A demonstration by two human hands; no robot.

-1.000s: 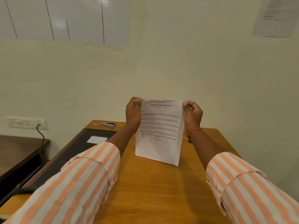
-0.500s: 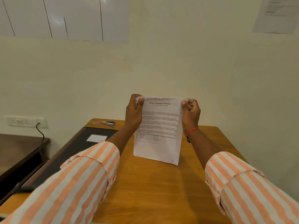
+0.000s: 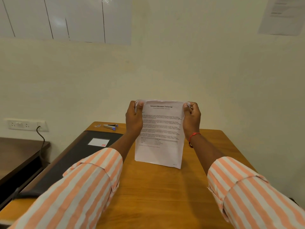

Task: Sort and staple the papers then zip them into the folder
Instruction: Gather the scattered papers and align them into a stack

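1. holding a sheaf of papers (image 3: 160, 134) upright over the middle of the wooden tabletop (image 3: 156, 192), the person grips it by its two top corners. the printed side faces them.
2. the heading on the front page reads "sample education transcript", with blocks of small text and a table below it.
3. the left hand (image 3: 134, 119) pinches the top left corner: the thumb lies on the front and the fingers (image 3: 132, 104) curl round the edge, which is crumpled there.
4. the right hand (image 3: 192, 120) pinches the top right corner the same way, with the thumb in front and the other digits curled behind. a red thread bracelet (image 3: 194, 135) sits on that wrist.
5. i cannot tell whether the lower edge of the papers touches the tabletop, nor how many sheets there are.
6. a black folder (image 3: 79, 156) lies flat along the left side of the tabletop, with a white label (image 3: 99, 142) near its far end. the left forearm passes over its right edge.
7. a silver stapler (image 3: 110, 126) with a blue tip lies at the far left of the tabletop, just past the folder. a small item (image 3: 97, 125) beside it is too small to make out.
8. both sleeves are striped orange and white.
9. on the wall at left, a dark cable (image 3: 41, 138) is plugged in at a white socket plate (image 3: 19, 124), above a lower dark table (image 3: 18, 154).
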